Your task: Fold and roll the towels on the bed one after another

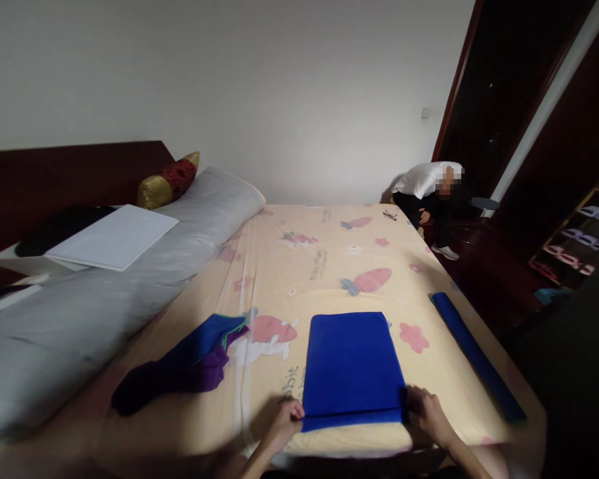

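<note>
A blue towel [352, 366] lies flat on the bed in front of me, with a narrow strip folded over along its near edge. My left hand [288, 418] pinches the near left corner of that strip. At the near right corner, my right hand [424, 409] has its fingers closed on the edge, partly in shadow. To the right, a second blue cloth [474, 352] is folded into a long narrow band. Left of the towel lies a crumpled heap of purple cloth [199, 376] and blue cloth [207, 336].
The bed sheet [279, 266] has a carrot and rabbit print. A grey rolled bedding bundle [144, 293] runs along the left, with a white board [114, 236] and a red-gold pillow [172, 179]. Glasses [390, 215] lie at the far edge. A person [424, 193] sits bent over beyond.
</note>
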Available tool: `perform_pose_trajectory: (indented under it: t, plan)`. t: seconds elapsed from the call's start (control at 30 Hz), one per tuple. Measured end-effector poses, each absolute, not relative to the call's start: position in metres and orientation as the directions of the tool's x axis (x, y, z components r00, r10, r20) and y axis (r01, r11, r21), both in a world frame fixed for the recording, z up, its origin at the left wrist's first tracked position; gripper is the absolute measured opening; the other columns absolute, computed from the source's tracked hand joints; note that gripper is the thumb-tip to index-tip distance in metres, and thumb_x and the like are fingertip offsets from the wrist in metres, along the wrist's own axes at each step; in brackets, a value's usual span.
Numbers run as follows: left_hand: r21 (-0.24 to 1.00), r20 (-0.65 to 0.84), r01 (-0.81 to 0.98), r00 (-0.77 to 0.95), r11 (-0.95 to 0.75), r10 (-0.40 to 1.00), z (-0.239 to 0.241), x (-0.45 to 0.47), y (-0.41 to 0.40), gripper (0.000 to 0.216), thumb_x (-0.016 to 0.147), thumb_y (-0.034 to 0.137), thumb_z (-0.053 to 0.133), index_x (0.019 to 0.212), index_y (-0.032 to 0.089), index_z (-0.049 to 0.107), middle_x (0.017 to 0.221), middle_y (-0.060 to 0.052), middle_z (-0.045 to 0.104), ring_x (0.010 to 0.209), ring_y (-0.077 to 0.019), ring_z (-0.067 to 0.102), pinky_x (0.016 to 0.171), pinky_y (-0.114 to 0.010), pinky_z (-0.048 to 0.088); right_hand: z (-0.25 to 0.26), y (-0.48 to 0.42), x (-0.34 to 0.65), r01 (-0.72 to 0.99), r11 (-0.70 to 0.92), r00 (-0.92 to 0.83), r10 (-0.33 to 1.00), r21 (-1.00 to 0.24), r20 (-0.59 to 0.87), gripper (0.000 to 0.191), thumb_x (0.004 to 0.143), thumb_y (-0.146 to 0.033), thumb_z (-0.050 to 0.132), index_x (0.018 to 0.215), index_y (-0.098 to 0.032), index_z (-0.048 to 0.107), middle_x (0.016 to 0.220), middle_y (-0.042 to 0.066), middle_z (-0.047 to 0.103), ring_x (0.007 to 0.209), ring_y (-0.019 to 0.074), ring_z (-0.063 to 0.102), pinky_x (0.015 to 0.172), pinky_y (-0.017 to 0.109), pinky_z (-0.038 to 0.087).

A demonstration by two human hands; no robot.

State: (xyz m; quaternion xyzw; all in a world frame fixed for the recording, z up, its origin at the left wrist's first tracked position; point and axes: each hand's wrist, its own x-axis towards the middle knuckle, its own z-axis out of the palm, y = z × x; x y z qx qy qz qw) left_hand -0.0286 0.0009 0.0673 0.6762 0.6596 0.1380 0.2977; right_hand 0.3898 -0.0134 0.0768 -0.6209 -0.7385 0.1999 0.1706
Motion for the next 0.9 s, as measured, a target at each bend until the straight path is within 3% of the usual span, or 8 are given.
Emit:
perform_pose_trajectory:
  t: [0.1, 0.17, 0.27, 0.4, 0.5, 0.67, 0.77, 0.9]
  plan:
    - [0.520, -0.142, 0.853, 0.046, 0.035, 0.989, 0.071, -0.016, -0.004, 0.017, 0.065, 0.011, 0.053, 0.075, 0.022, 0.060, 0.079, 0.000, 0.063, 0.083, -0.0196, 0.062, 0.077, -0.033, 0.047, 0.069, -0.017, 0.380, 0.901, 0.167, -0.137, 0.985, -0.400, 0.103, 0.030, 0.065, -0.016, 0.047, 0.087, -0.023, 0.066, 0.102, 0.006, 0.068, 0.096, 0.0258, 0.060, 0.081, 0.037, 0.046]
    - [0.415, -0.021, 0.910, 0.032, -0.020, 0.999, 0.073, -0.001, -0.009, 0.025, 0.064, 0.007, 0.050, 0.081, 0.023, 0.061, 0.091, -0.002, 0.063, 0.095, -0.0226, 0.059, 0.085, -0.038, 0.043, 0.066, -0.021, 0.367, 0.906, 0.205, -0.152, 0.974, -0.371, 0.169, 0.036, 0.064, -0.009, 0.045, 0.090, -0.023, 0.066, 0.102, 0.007, 0.066, 0.094, 0.0239, 0.058, 0.082, 0.037, 0.045]
    - [0.266, 0.145, 0.945, 0.155, -0.189, 0.977, 0.073, 0.027, -0.020, 0.041, 0.064, 0.003, 0.047, 0.096, 0.025, 0.062, 0.107, -0.004, 0.063, 0.106, -0.0244, 0.056, 0.092, -0.040, 0.042, 0.067, -0.029, 0.344, 0.875, 0.293, -0.210, 0.947, -0.386, 0.243, 0.041, 0.067, -0.007, 0.045, 0.099, -0.024, 0.064, 0.106, 0.007, 0.063, 0.097, 0.0240, 0.055, 0.086, 0.039, 0.043]
    - [0.244, 0.208, 0.872, 0.381, -0.425, 0.901, 0.068, 0.051, -0.032, 0.051, 0.072, 0.002, 0.045, 0.115, 0.026, 0.058, 0.119, -0.004, 0.063, 0.111, -0.0216, 0.057, 0.097, -0.036, 0.044, 0.072, -0.036, 0.324, 0.803, 0.380, -0.299, 0.923, -0.459, 0.241, 0.029, 0.082, -0.019, 0.051, 0.108, -0.025, 0.061, 0.107, 0.006, 0.062, 0.097, 0.0240, 0.054, 0.087, 0.040, 0.042]
    - [0.228, 0.238, 0.831, 0.458, -0.507, 0.857, 0.069, 0.047, -0.038, 0.048, 0.080, 0.005, 0.043, 0.121, 0.027, 0.055, 0.118, -0.003, 0.064, 0.110, -0.0200, 0.058, 0.098, -0.035, 0.046, 0.075, -0.039, 0.327, 0.770, 0.386, -0.321, 0.922, -0.508, 0.215, 0.016, 0.090, -0.025, 0.050, 0.101, -0.026, 0.061, 0.100, 0.004, 0.062, 0.091, 0.0214, 0.055, 0.085, 0.038, 0.043]
    - [0.207, 0.249, 0.808, 0.502, -0.552, 0.828, 0.080, 0.033, -0.044, 0.026, 0.093, 0.022, 0.044, 0.116, 0.027, 0.057, 0.107, -0.002, 0.067, 0.099, -0.0195, 0.062, 0.091, -0.035, 0.050, 0.080, -0.043, 0.349, 0.741, 0.337, -0.326, 0.937, -0.581, 0.127, 0.019, 0.096, -0.033, 0.045, 0.094, -0.025, 0.062, 0.094, 0.003, 0.063, 0.088, 0.0205, 0.057, 0.082, 0.036, 0.043]
    - [0.203, 0.269, 0.803, 0.505, -0.561, 0.820, 0.080, 0.032, -0.043, 0.024, 0.096, 0.023, 0.041, 0.112, 0.026, 0.058, 0.105, -0.003, 0.067, 0.102, -0.0191, 0.062, 0.090, -0.033, 0.051, 0.081, -0.040, 0.355, 0.724, 0.318, -0.342, 0.936, -0.612, 0.082, 0.026, 0.098, -0.038, 0.042, 0.093, -0.025, 0.063, 0.092, 0.003, 0.064, 0.088, 0.0210, 0.058, 0.082, 0.036, 0.043]
    - [0.183, 0.323, 0.829, 0.457, -0.528, 0.829, 0.070, 0.031, -0.032, 0.025, 0.096, 0.022, 0.039, 0.110, 0.026, 0.059, 0.104, -0.003, 0.068, 0.103, -0.0188, 0.063, 0.090, -0.032, 0.052, 0.073, -0.027, 0.356, 0.767, 0.336, -0.316, 0.939, -0.546, 0.134, 0.025, 0.097, -0.035, 0.043, 0.088, -0.023, 0.063, 0.086, 0.003, 0.065, 0.084, 0.0215, 0.058, 0.078, 0.036, 0.043]
